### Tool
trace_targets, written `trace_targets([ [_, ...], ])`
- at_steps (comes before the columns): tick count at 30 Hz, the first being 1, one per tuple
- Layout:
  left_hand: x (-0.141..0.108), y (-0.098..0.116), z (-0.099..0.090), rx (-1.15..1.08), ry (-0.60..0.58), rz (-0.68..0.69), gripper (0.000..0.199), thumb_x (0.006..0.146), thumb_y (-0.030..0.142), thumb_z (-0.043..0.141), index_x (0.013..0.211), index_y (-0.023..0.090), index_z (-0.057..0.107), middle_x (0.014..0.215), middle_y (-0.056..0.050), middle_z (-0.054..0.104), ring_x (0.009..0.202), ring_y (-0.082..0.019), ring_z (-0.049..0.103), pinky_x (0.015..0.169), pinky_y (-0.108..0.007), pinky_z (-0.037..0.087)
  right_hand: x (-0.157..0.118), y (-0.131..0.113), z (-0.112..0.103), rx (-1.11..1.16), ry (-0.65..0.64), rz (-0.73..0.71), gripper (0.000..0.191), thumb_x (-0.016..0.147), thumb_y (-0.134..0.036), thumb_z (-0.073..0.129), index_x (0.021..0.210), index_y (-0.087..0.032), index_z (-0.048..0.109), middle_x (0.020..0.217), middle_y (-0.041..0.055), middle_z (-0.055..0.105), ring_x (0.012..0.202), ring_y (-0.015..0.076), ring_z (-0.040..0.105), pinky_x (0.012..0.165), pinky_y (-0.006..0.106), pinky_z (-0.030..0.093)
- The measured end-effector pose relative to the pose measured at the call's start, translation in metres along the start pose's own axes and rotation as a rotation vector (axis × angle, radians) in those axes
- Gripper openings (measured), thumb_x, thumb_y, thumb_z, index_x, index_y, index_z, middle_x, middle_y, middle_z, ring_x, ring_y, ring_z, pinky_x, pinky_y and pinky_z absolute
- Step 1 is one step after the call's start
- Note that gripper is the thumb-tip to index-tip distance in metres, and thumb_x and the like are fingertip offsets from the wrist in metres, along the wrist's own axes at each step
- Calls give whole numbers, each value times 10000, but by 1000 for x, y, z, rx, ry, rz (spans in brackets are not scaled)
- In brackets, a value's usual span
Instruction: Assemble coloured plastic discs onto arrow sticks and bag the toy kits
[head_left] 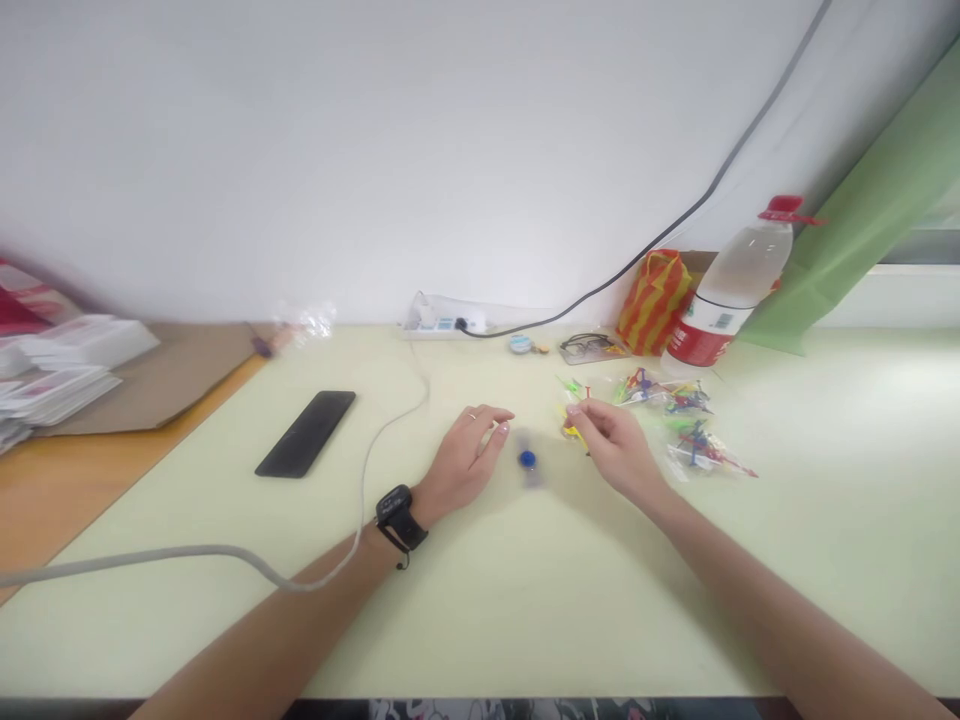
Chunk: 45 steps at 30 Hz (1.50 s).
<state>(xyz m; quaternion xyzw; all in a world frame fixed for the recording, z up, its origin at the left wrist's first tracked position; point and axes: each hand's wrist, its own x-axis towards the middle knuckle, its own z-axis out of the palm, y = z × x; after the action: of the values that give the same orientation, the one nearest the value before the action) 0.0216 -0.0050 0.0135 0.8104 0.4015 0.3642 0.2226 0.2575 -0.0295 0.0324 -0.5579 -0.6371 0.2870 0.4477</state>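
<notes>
My left hand rests over the table with thumb and index finger apart, holding nothing. A ring is on one finger and a black watch is on the wrist. Between my hands lies a small round blue piece with blurred pale purple parts above and below it. My right hand is closed in a pinch on a small yellow plastic piece, whose exact kind I cannot make out. Just beyond and right of that hand are clear bags of colourful plastic pieces, some red, blue and green.
A black phone lies left. A pale cable crosses the table and my left forearm. At the wall sit a power strip, glasses, a striped bag and a large water bottle. White boxes are stacked far left.
</notes>
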Motion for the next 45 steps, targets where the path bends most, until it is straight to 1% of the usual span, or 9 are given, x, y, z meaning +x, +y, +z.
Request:
trace_targets([
  [4,0,-2,0,3,10,-9,258,1082,318,418,1195,248,639,1189,-50,684,1156,-228,593,1049,-415,449,-1,7,3,-198,14,-120,375,989,-449,495,696,-215,500,550,-55,374,508,120,362,526,280,274],
  [8,0,-3,1,8,16,-19,257,1082,321,419,1192,252,640,1186,-47,684,1157,-228,592,1048,-418,449,5,21,-1,-351,69,-185,286,982,-396,500,755,-227,540,578,-37,480,539,143,448,552,286,324],
  [12,0,-4,1,6,13,-30,258,1081,326,417,1186,251,641,1186,-47,683,1161,-229,592,1046,-420,453,16,38,-6,-458,118,-274,171,964,-368,518,939,-231,617,797,40,642,803,226,611,726,329,454],
  [15,0,-3,1,7,10,-37,255,1079,332,421,1179,254,643,1180,-44,685,1156,-230,595,1042,-420,457,21,51,-7,-531,145,-307,289,947,-395,544,1163,-213,607,1006,105,664,1009,298,608,909,422,476],
  [18,1,-3,1,8,3,-35,252,1078,332,425,1176,258,644,1175,-40,686,1144,-227,601,1037,-417,462,23,60,-7,-577,97,-281,411,931,-444,570,1276,-220,575,1122,125,639,1083,324,585,963,463,478],
  [26,0,-3,2,7,-14,-31,270,1084,345,404,1180,254,639,1175,-41,687,1130,-224,604,1045,-415,456,24,73,-3,-589,9,-208,610,896,-582,611,1406,-253,552,1372,149,542,1244,341,543,1044,497,471],
  [31,0,-3,3,-7,-30,-31,302,1086,368,386,1192,251,643,1174,-53,691,1126,-236,606,1048,-433,460,33,79,0,-541,-9,-153,664,882,-675,605,1411,-274,596,1541,146,442,1433,359,389,1139,536,375],
  [41,-1,-4,4,-18,-35,-40,294,1082,364,398,1190,252,646,1169,-56,692,1121,-236,612,1039,-433,470,43,90,-3,-400,-23,-187,571,905,-662,585,1209,-191,694,1390,159,587,1342,341,460,1136,508,367],
  [45,-1,-3,3,-10,-33,-38,284,1080,361,406,1185,252,647,1171,-54,691,1122,-236,612,1035,-430,468,41,82,-4,-357,-4,-190,607,891,-662,613,1280,-200,676,1434,161,550,1366,344,446,1144,507,368],
])
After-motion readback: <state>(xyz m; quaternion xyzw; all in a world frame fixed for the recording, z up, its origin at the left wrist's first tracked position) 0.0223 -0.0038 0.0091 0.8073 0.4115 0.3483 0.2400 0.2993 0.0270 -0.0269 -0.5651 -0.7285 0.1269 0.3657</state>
